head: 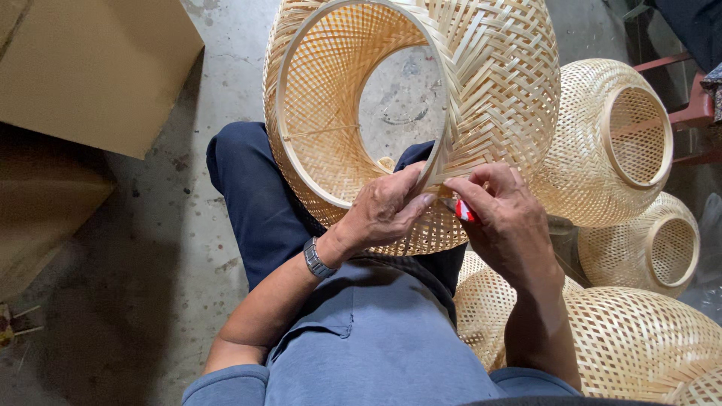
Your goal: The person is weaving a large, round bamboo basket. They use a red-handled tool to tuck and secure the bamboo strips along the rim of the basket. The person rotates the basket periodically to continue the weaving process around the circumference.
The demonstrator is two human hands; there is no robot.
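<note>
The woven bamboo shade (481, 90) rests tilted on your lap, its round opening toward you and its hoop rim running down to both hands. Your left hand (383, 210) pinches that rim at the lower edge, thumb on the weave, while your right hand (500, 218), just beside it and touching the shade's lower right, is closed around a small red tool (465, 212). More woven shades (609, 143) crowd the floor at your right.

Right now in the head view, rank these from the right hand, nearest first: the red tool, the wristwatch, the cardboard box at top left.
1. Red tool: in the right hand, under its fingers, at the woven basket's rim.
2. Wristwatch: on the left wrist, to the left.
3. Cardboard box: far upper left, on the floor.
</note>
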